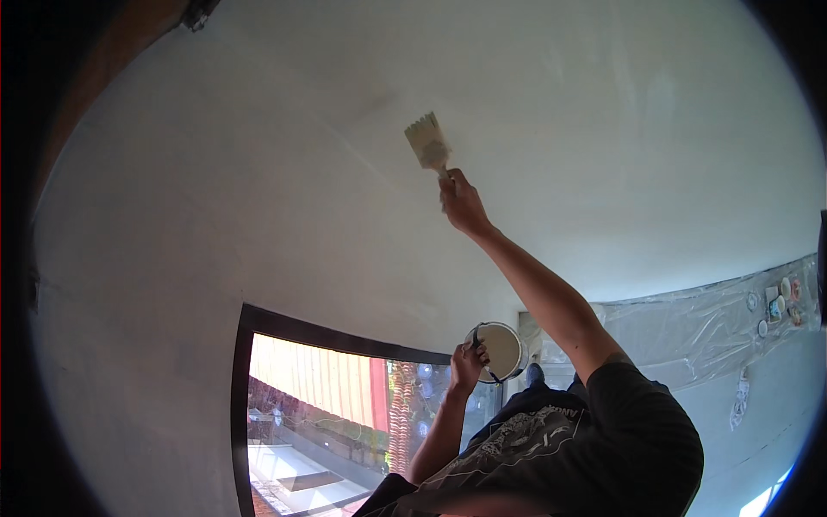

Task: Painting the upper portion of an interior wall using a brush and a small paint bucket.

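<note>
My right hand is raised with the arm stretched out, closed around the handle of a wide flat paintbrush. Its bristles point up and left in front of the pale wall; whether the tips touch the surface I cannot tell. Lower down, my left hand grips the handle of a round paint bucket. Light-coloured paint shows inside the bucket, which hangs beside the dark window frame.
A glass window lies at lower left, with a roof and a wall outside. To the right, clear plastic sheeting spreads over a surface bearing several small containers. A brown wooden edge runs along the upper left. My shoe shows below the bucket.
</note>
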The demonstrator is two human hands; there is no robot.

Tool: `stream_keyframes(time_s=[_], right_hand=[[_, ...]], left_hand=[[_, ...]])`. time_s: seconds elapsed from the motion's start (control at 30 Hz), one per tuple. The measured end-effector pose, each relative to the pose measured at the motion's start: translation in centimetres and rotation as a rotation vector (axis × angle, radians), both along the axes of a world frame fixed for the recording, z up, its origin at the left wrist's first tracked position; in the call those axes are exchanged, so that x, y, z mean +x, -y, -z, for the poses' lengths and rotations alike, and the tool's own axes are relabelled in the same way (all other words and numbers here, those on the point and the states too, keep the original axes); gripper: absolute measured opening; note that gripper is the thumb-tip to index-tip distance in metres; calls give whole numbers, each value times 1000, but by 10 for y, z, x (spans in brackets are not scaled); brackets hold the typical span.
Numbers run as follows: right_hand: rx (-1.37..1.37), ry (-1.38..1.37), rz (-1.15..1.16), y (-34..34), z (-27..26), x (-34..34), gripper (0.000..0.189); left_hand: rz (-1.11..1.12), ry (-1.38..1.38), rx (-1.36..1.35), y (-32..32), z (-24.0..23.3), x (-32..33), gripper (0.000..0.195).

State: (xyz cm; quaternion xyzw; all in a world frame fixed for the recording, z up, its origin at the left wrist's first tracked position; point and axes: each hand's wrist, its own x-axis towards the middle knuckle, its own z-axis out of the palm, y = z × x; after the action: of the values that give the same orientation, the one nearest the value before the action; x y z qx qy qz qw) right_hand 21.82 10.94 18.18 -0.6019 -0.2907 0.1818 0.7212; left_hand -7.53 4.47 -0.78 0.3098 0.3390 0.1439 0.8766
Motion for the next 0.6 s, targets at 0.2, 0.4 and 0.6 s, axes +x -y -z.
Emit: stream_keyframes(time_s=[0.2, 0.4, 0.6], right_hand=[[213, 135, 99, -94, -125, 72, 31], [132, -312, 86, -95, 47, 76, 24], [-531, -455, 164, 3, 303, 75, 30]], left_hand=[[13, 10, 23, 4, -7, 3, 42], [14, 30, 21, 5, -11, -4, 41], [120, 62, 19, 8, -9, 25, 39]])
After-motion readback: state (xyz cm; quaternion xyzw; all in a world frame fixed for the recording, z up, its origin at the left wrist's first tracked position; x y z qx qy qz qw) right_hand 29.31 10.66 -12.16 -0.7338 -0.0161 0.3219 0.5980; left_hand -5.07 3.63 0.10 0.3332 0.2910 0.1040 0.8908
